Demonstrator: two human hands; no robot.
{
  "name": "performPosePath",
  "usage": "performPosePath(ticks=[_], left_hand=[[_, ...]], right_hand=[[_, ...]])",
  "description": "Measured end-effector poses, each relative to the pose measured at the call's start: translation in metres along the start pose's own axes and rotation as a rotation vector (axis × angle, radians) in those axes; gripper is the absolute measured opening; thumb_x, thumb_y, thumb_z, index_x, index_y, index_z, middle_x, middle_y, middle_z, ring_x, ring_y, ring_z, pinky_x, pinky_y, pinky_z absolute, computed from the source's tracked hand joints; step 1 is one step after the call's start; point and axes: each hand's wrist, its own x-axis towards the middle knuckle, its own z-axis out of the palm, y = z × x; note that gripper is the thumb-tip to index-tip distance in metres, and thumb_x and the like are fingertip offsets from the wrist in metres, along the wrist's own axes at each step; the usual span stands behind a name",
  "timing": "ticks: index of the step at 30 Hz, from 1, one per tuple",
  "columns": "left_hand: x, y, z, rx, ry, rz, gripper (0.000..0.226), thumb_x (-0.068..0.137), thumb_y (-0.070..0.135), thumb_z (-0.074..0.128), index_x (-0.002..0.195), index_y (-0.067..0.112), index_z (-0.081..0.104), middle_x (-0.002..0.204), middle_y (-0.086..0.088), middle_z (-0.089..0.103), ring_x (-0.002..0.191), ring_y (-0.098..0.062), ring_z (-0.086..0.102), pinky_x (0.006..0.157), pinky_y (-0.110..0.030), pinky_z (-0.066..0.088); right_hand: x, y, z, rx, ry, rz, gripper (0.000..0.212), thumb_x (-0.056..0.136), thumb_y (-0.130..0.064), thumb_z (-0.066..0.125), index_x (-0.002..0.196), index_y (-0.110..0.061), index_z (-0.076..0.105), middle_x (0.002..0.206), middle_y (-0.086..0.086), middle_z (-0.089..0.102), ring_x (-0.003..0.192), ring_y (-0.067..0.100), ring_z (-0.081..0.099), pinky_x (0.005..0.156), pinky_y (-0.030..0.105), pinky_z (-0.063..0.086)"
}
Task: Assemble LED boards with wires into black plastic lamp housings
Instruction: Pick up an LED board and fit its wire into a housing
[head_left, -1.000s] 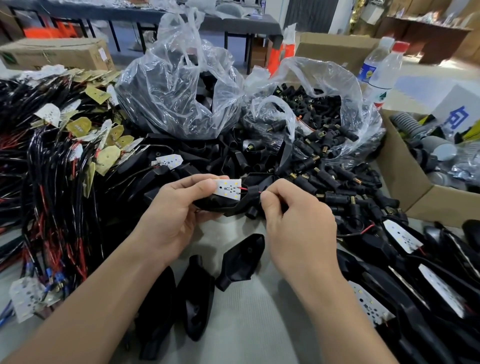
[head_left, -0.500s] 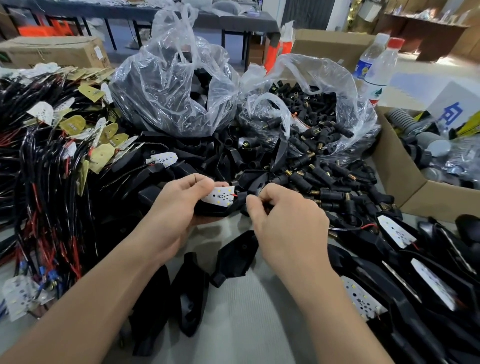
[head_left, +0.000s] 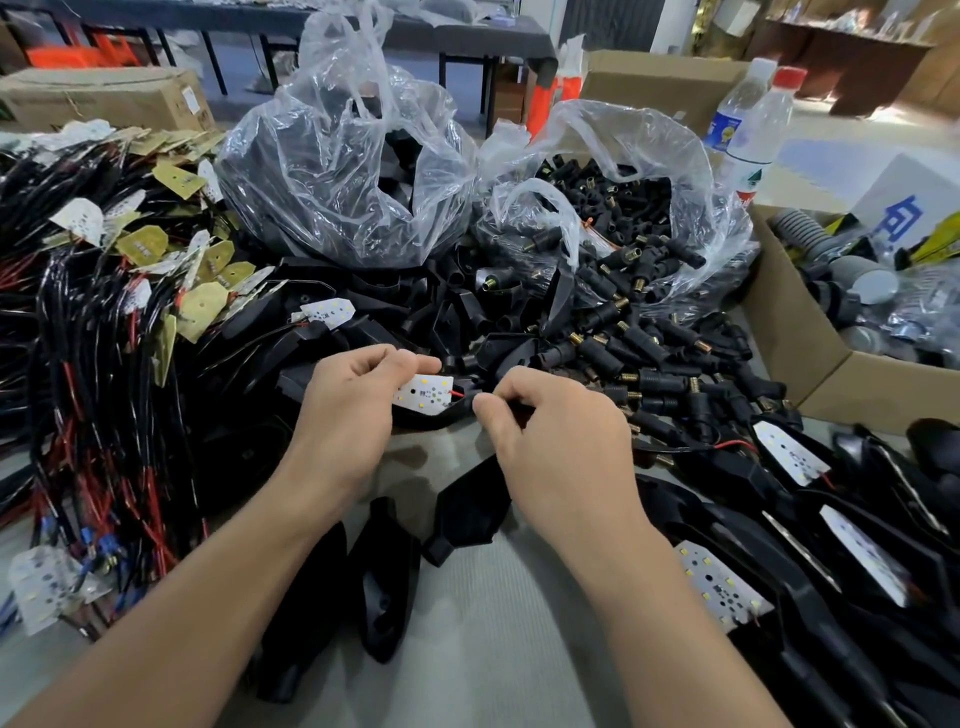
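- The left hand (head_left: 348, 415) gripped the black plastic lamp housing (head_left: 426, 422) from the left, its fingers (head_left: 374, 364) curled round it and touching the upper edge of the white LED board (head_left: 422, 397), which lay in the housing's open face just above the grey bench (head_left: 467, 649)
- The right hand (head_left: 561, 447) had thumb and forefinger pressed together in a pinch at the housing's narrow right end; whether the wire itself lay between them could not be told
- Compared with a second before, the gap between that pinch and the board's right edge had narrowed, and less of the thin red wire (head_left: 457, 395) showed between them
- The board had also tipped, its right end lower than before; both hands sat slightly lower in view, though the head camera may have shifted too
- Judged from that, slack in the wire was being taken up through the neck and the board was settling toward its seat; the step looked nearly done, but the board did not yet look flush
- The loose black housings (head_left: 467, 509) on the bench below the hands and the finished pieces with white boards (head_left: 789, 457) to the right lay as they had
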Motion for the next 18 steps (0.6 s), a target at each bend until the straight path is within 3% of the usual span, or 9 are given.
performPosePath(ticks=[3, 5, 7, 12, 15, 18], left_hand=[[0.0021, -0.0002, 0.0014, -0.104, -0.016, 0.022, 0.019, 0.083, 0.019, 0.060, 0.068, 0.025, 0.069, 0.100, -0.003, 0.079, 0.100, -0.015, 0.074, 0.094, -0.036, 0.054], [0.0029, -0.0007, 0.0014, -0.134, -0.027, 0.070, 0.026, 0.088, -0.004, 0.058, 0.084, 0.020, 0.067, 0.102, -0.004, 0.079, 0.099, -0.017, 0.075, 0.084, -0.022, 0.055], [0.0042, -0.0016, 0.0004, -0.156, -0.049, 0.106, 0.034, 0.090, -0.017, 0.053, 0.093, 0.014, 0.066, 0.100, -0.006, 0.079, 0.097, -0.017, 0.076, 0.080, -0.019, 0.056], [0.0028, 0.0033, 0.0017, -0.224, -0.122, 0.074, 0.035, 0.089, -0.016, 0.053, 0.091, 0.011, 0.075, 0.101, -0.010, 0.078, 0.095, -0.016, 0.075, 0.075, -0.015, 0.054], [-0.0018, 0.0003, 0.0056, -0.146, -0.208, -0.043, 0.029, 0.097, 0.000, 0.057, 0.095, 0.017, 0.080, 0.105, -0.014, 0.076, 0.090, -0.020, 0.074, 0.068, -0.029, 0.060], [-0.0031, 0.0015, 0.0068, -0.193, -0.222, -0.107, 0.028, 0.097, 0.002, 0.059, 0.094, 0.019, 0.081, 0.102, -0.025, 0.072, 0.088, -0.037, 0.074, 0.063, -0.035, 0.061]], right_hand=[[0.0000, 0.0023, 0.0004, 0.040, -0.016, -0.008, 0.033, 0.096, -0.046, 0.061, 0.075, -0.021, 0.058, 0.055, -0.004, 0.055, 0.062, 0.017, 0.055, 0.060, 0.034, 0.032], [0.0004, 0.0035, -0.0002, 0.062, -0.029, -0.006, 0.031, 0.096, -0.044, 0.062, 0.075, -0.022, 0.058, 0.054, -0.005, 0.055, 0.060, 0.014, 0.054, 0.059, 0.033, 0.033], [0.0009, 0.0042, -0.0009, 0.100, -0.035, 0.000, 0.030, 0.096, -0.042, 0.063, 0.074, -0.021, 0.059, 0.055, -0.005, 0.056, 0.060, 0.014, 0.054, 0.059, 0.034, 0.036], [0.0026, 0.0047, -0.0042, 0.256, -0.036, 0.018, 0.023, 0.094, -0.032, 0.066, 0.075, -0.021, 0.062, 0.061, -0.004, 0.061, 0.064, 0.018, 0.057, 0.065, 0.042, 0.050], [0.0027, 0.0037, -0.0039, 0.295, -0.018, 0.023, 0.021, 0.094, -0.028, 0.067, 0.075, -0.021, 0.063, 0.063, -0.004, 0.062, 0.065, 0.018, 0.058, 0.067, 0.043, 0.051], [0.0033, 0.0039, -0.0044, 0.326, 0.002, 0.053, 0.019, 0.092, -0.026, 0.070, 0.073, -0.024, 0.066, 0.064, -0.009, 0.066, 0.065, 0.014, 0.061, 0.067, 0.038, 0.053]])
